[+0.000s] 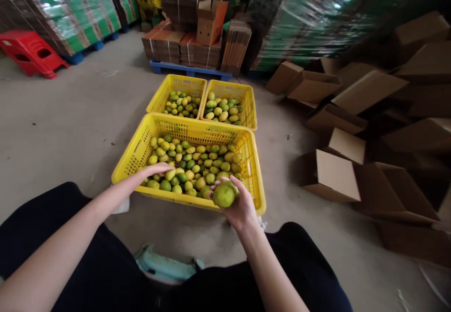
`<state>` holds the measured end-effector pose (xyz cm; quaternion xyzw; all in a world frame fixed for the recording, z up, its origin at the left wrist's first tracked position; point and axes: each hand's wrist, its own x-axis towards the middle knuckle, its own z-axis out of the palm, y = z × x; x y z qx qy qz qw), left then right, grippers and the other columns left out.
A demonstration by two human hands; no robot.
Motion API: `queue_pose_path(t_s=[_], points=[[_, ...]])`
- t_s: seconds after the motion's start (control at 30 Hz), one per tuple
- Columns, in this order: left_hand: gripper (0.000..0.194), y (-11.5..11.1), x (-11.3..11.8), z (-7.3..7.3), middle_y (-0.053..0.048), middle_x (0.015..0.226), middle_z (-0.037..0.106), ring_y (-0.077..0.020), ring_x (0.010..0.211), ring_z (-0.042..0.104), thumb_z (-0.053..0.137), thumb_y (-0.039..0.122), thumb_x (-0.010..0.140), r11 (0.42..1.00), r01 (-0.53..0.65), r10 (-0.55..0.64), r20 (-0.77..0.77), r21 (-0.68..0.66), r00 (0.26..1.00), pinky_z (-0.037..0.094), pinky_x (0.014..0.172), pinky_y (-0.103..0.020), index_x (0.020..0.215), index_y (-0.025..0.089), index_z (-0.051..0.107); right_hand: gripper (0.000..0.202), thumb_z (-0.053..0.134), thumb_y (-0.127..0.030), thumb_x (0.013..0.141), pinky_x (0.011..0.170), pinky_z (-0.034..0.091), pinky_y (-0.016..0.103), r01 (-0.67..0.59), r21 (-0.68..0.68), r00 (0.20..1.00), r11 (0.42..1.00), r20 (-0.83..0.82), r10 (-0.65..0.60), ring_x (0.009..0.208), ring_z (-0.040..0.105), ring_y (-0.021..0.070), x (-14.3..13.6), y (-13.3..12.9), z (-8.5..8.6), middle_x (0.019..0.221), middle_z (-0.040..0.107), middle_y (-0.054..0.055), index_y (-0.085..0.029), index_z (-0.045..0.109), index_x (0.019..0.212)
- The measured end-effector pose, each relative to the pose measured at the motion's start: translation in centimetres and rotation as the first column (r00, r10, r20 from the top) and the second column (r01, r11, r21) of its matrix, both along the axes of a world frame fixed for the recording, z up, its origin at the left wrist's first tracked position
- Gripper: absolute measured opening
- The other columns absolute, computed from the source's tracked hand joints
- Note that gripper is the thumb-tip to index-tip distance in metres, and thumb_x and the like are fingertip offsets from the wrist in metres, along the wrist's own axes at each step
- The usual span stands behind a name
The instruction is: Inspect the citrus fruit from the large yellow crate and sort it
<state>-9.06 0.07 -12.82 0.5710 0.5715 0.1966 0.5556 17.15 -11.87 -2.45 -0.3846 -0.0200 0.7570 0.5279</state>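
A large yellow plastic crate [259,171] in front of me holds many lemons [190,164], ranging from yellow to dark green. My right hand [243,206] is turned palm up above the crate's near right edge, its fingers curled round a greenish lemon [225,195]. Inside the crate, toward the left, my left hand [157,168] reaches over the fruit. Its fingers close on a yellow lemon [170,175], partly hiding their own tips.
Two smaller yellow crates [248,97] of lemons adjoin the far side. Loose cardboard boxes [338,175] pile up on the right. A blue pallet [190,71] carries flattened cartons [200,51] behind. A red stool [35,53] stands at far left; a light-blue seat [165,265] shows beneath me.
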Motion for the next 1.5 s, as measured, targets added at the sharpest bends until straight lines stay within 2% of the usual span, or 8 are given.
queue_pose_path(t_s=[0.13, 0.3, 0.43, 0.57, 0.77, 0.87, 1.13, 1.5], points=[[0.027, 1.0, 1.4, 4.1, -0.004, 0.077, 0.072, -0.0166, 0.077, 0.068, 0.045, 0.025, 0.093, 0.990, 0.053, -0.027, 0.192, -0.133, 0.981, 0.053, 0.075, -0.027, 0.092, 0.007, 0.065, 0.030, 0.074, -0.015, 0.055, 0.074, 0.058, 0.040, -0.085, 0.189, 0.996, 0.978, 0.048, 0.077, 0.077, 0.068, 0.0219, -0.7, 0.0, 0.2, 0.079, 0.070, 0.000, -0.022, 0.066, 0.083], [0.045, -1.4, 2.3, 9.2, -0.010, 0.101, 0.072, -0.0227, 0.094, 0.070, 0.075, 0.020, 0.067, 0.975, 0.131, -0.006, 0.569, -0.179, 0.822, 0.052, 0.092, -0.036, 0.109, 0.013, 0.062, 0.053, 0.082, -0.012, 0.056, 0.074, 0.055, 0.032, -0.130, 0.355, 0.902, 0.926, 0.429, -0.038, 0.079, 0.067, 0.0185, -2.1, -0.1, -0.5, 0.087, 0.071, -0.002, -0.027, 0.065, 0.104], [0.074, -5.2, 2.0, 9.4, -0.012, 0.123, 0.062, -0.0257, 0.108, 0.064, 0.087, 0.017, 0.053, 1.000, 0.015, -0.004, 0.579, -0.013, 0.815, 0.050, 0.096, -0.040, 0.120, 0.019, 0.056, 0.066, 0.086, -0.013, 0.054, 0.079, 0.055, 0.031, -0.209, 0.467, 0.796, 0.859, 0.591, -0.128, 0.089, 0.066, 0.0192, -3.3, 0.0, -1.4, 0.100, 0.069, 0.000, -0.030, 0.062, 0.114], [0.066, -7.4, 1.4, 8.3, -0.007, 0.121, 0.059, -0.0238, 0.108, 0.061, 0.088, 0.023, 0.056, 0.978, -0.091, -0.022, 0.522, 0.188, 0.853, 0.050, 0.095, -0.039, 0.114, 0.023, 0.057, 0.062, 0.088, -0.015, 0.053, 0.089, 0.053, 0.034, -0.241, 0.539, 0.733, 0.807, 0.646, -0.212, 0.102, 0.064, 0.0218, -4.3, 0.2, -2.2, 0.110, 0.067, 0.002, -0.028, 0.063, 0.108], [0.037, -7.9, 0.9, 9.7, -0.006, 0.112, 0.062, -0.0226, 0.111, 0.057, 0.080, 0.024, 0.071, 0.796, -0.079, -0.134, 0.302, 0.600, 0.944, 0.045, 0.101, -0.039, 0.105, 0.024, 0.064, 0.056, 0.087, -0.015, 0.058, 0.094, 0.049, 0.037, -0.305, 0.636, 0.579, 0.709, 0.715, -0.392, 0.115, 0.054, 0.0255, -5.2, 0.7, -2.1, 0.117, 0.058, 0.006, -0.031, 0.070, 0.109], [0.034, -7.5, 0.8, 10.6, -0.007, 0.109, 0.065, -0.0235, 0.108, 0.059, 0.080, 0.024, 0.072, 0.745, -0.033, -0.156, 0.222, 0.666, 0.963, 0.045, 0.100, -0.039, 0.104, 0.024, 0.066, 0.056, 0.088, -0.014, 0.057, 0.094, 0.049, 0.038, -0.278, 0.664, 0.568, 0.694, 0.696, -0.439, 0.111, 0.055, 0.0256, -5.4, 1.1, -1.6, 0.112, 0.058, 0.006, -0.031, 0.072, 0.108], [0.067, -5.9, 1.2, 10.9, -0.007, 0.119, 0.064, -0.0236, 0.111, 0.060, 0.088, 0.021, 0.057, 0.968, -0.142, -0.013, 0.600, 0.209, 0.800, 0.052, 0.090, -0.035, 0.116, 0.025, 0.056, 0.057, 0.091, -0.020, 0.054, 0.091, 0.050, 0.034, -0.116, 0.576, 0.796, 0.809, 0.541, -0.271, 0.094, 0.066, 0.0199, -5.1, 2.3, 0.6, 0.097, 0.072, 0.000, -0.030, 0.065, 0.103], [0.054, -5.7, -0.1, 9.5, -0.007, 0.132, 0.061, -0.0267, 0.119, 0.060, 0.080, 0.021, 0.068, 0.986, 0.021, 0.119, 0.791, -0.165, 0.600, 0.052, 0.096, -0.034, 0.120, 0.024, 0.065, 0.042, 0.088, -0.035, 0.059, 0.083, 0.055, 0.036, -0.149, 0.402, 0.947, 0.903, 0.321, 0.014, 0.096, 0.069, 0.0244, -4.6, 2.1, -0.6, 0.104, 0.074, 0.005, -0.024, 0.074, 0.097]])
